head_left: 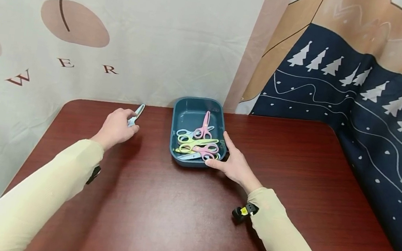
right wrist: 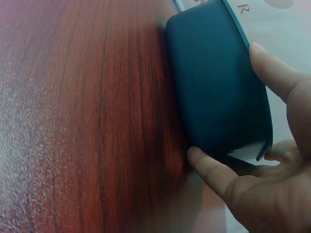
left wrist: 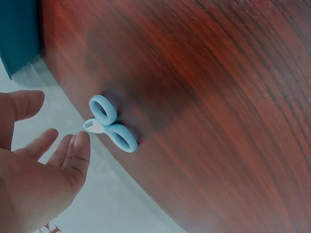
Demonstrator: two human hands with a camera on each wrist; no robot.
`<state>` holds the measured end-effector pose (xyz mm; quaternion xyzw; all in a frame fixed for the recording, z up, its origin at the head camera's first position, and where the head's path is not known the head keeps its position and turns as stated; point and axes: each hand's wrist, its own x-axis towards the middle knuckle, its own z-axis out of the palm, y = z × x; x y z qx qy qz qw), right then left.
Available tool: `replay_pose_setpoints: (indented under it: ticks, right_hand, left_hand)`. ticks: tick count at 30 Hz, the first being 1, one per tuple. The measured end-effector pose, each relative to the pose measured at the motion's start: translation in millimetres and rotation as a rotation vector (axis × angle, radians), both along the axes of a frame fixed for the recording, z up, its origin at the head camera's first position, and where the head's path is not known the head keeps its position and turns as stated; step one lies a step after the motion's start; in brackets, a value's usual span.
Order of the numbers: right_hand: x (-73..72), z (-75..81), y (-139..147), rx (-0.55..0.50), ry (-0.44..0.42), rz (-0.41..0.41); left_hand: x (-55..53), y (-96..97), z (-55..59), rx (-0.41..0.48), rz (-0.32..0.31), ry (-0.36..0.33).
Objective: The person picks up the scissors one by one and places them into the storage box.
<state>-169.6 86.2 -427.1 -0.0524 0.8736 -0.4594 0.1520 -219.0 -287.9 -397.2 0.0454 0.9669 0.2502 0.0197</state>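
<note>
A pair of light-blue scissors (head_left: 138, 113) lies near the table's back edge, left of a dark teal plastic bin (head_left: 187, 105). My left hand (head_left: 116, 127) is right at its handles, thumb and fingers spread apart. In the left wrist view the finger loops (left wrist: 126, 138) stand beyond the fingertips, outside the palm. With my right hand (head_left: 235, 166) I hold the bin's near right corner; the thumb is at the front rim and the other fingers are along the right side. Inside the bin lie several scissors, among them pink scissors (head_left: 205, 127) and green scissors (head_left: 199, 142).
The dark red wooden table (head_left: 161, 212) ends at a pale printed cloth (head_left: 159, 34) hanging behind it. A navy cloth with white trees (head_left: 371, 132) hangs along the right side. The bin stands close to the back edge.
</note>
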Motion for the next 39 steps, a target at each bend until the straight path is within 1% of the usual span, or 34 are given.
replay_pose_setpoints:
  ticks: [5,10,16,21,28,32,39]
  right_hand:
    - [0.3,0.6,0.1,0.0,-0.002,-0.002]
    - [0.0,0.2,0.7,0.006,-0.002,-0.002]
    - [0.1,-1.3,1.1,0.002,-0.003,-0.005]
    - [0.1,-3.0,1.4,0.003,0.0,-0.007]
    - [0.3,-2.2,1.7,0.0,0.0,-0.006]
    - [0.6,-1.3,1.0,0.002,0.001,-0.005]
    - [1.6,0.3,-0.2,-0.005,-0.001,-0.006]
  left_hand:
    - [0.4,-4.3,-1.2,-0.012,0.012,-0.005]
    - [0.9,-6.3,-3.6,-0.019,0.028,-0.039]
    - [1.3,-8.4,-9.4,-0.031,0.048,-0.068]
    - [1.8,-10.0,-13.8,-0.041,0.071,-0.072]
    - [2.6,-13.5,-17.7,-0.083,0.109,-0.082]
    - [2.3,-15.3,-19.5,-0.104,0.112,-0.093]
    - [-0.5,-17.4,-24.1,-0.104,0.116,-0.113]
